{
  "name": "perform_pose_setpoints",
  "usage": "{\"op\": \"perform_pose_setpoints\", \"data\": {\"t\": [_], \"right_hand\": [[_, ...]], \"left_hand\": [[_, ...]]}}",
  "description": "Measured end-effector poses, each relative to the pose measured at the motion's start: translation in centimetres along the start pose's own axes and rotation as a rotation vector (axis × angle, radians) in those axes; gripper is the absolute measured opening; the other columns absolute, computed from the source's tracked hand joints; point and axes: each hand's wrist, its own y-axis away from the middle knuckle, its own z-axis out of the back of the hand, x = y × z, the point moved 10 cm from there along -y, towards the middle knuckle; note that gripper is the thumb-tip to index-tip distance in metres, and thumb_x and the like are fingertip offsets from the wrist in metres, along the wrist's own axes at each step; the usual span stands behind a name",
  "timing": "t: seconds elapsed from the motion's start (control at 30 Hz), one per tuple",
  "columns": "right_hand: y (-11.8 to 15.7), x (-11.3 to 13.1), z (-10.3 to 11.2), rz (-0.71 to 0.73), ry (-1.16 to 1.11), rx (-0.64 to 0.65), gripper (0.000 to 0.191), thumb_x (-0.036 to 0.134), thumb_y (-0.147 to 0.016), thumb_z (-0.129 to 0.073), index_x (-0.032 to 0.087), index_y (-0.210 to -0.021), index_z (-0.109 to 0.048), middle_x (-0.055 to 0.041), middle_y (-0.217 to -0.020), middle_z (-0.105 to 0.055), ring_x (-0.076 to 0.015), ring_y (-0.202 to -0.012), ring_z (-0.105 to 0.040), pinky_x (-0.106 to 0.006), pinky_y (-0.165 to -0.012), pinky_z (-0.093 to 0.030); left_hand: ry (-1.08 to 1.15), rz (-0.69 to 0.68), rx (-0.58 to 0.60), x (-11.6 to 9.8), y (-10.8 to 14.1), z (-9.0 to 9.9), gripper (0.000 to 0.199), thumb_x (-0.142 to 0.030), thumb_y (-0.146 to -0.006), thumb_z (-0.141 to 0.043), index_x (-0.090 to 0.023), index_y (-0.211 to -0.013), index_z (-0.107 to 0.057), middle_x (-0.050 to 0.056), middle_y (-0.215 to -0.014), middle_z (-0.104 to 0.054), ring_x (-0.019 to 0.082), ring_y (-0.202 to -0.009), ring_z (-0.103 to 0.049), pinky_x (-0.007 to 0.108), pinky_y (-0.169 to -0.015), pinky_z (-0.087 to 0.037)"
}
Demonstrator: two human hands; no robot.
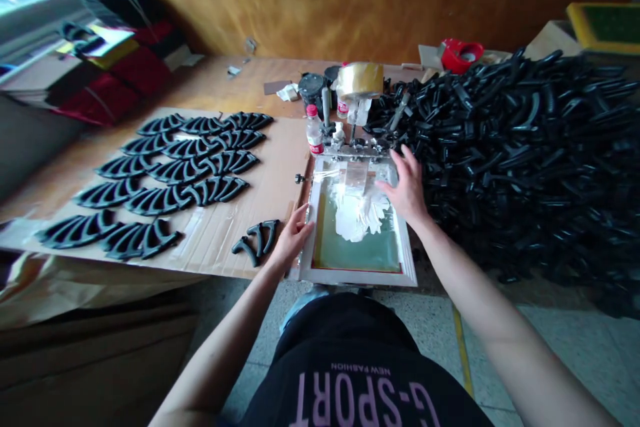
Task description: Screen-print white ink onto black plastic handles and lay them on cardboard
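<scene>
The right hand [407, 190] has its fingers spread, thumb and forefinger well apart with nothing between them, over the far right part of the printing screen [360, 277]. Just to the left of those fingertips, at the far end of the mesh, lies a translucent scraper [356, 175], apart from the hand; it is clearly nearer to the right hand than to the left, though smears blur its outline too much to tell its long axis. White ink [353, 219] fans out from it toward the person. The left hand [294, 237] is at the screen's left rail, fingers loosely bent and thumb a little apart; whether they grip the rail or merely rest by it, I cannot tell. The screen lies between the two hands, its side rails running away from the person to a metal hinge clamp [357, 150]. Beside the left hand are a few curved black handles [257, 241] on cardboard [215, 240]; farther left, more stand in overlapping rows [185, 163], and a heap of black parts [515, 120] fills the right side.
</scene>
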Motion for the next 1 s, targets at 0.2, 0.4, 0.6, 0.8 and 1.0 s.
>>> {"op": "perform_pose_setpoints", "data": {"t": [0.2,0.4,0.6,0.8,1.0], "right_hand": [[1.2,6.1,-9.6,0.176,0.307,0.540,0.014,0.019,-0.084,-0.064,0.015,-0.097,-0.063,-0.0112,-0.096,-0.066,-0.0259,-0.093,-0.061,-0.036,-0.083,-0.047],[9.4,7.9,-7.6,0.519,0.184,0.741,0.027,0.003,-0.083,-0.047,0.019,-0.094,-0.066,-0.0061,-0.092,-0.067,-0.0179,-0.084,-0.060,-0.027,-0.071,-0.043],[8.5,8.3,-7.4,0.517,0.286,0.635,0.021,0.008,-0.085,-0.048,0.018,-0.091,-0.066,-0.0066,-0.089,-0.067,-0.0197,-0.083,-0.058,-0.028,-0.067,-0.041],[10.8,8.8,-7.8,0.533,0.193,0.645,0.018,0.013,-0.089,-0.052,0.020,-0.096,-0.068,-0.0045,-0.090,-0.068,-0.0183,-0.083,-0.061,-0.027,-0.068,-0.044],[-1.1,7.0,-5.3,0.218,0.162,0.379,0.054,0.033,-0.083,-0.071,0.028,-0.134,-0.054,-0.0048,-0.104,-0.067,-0.0204,-0.086,-0.063,-0.031,-0.076,-0.048]], "left_hand": [[-0.078,0.011,-0.059,4.2,-2.2,-0.2,0.067,-0.042,-0.079,-0.065,-0.020,-0.140,-0.049,0.000,-0.074,-0.063,0.014,-0.064,-0.056,0.024,-0.059,-0.043],[-0.088,0.026,-0.065,5.6,-2.5,0.0,0.061,-0.045,-0.080,-0.063,-0.021,-0.135,-0.054,0.003,-0.083,-0.067,0.016,-0.071,-0.060,0.025,-0.063,-0.045],[-0.054,0.004,-0.022,5.7,-2.8,-0.4,0.066,-0.049,-0.083,-0.059,-0.018,-0.140,-0.047,0.003,-0.083,-0.066,0.014,-0.068,-0.059,0.023,-0.060,-0.043],[-0.031,-0.001,-0.030,4.5,-2.4,-0.4,0.068,-0.047,-0.081,-0.061,-0.017,-0.141,-0.047,0.004,-0.081,-0.067,0.016,-0.068,-0.060,0.025,-0.060,-0.044],[0.042,-0.010,-0.002,-0.9,0.0,0.4,0.067,-0.053,-0.081,-0.062,-0.022,-0.139,-0.049,-0.002,-0.067,-0.060,0.012,-0.055,-0.053,0.022,-0.050,-0.039]]}}
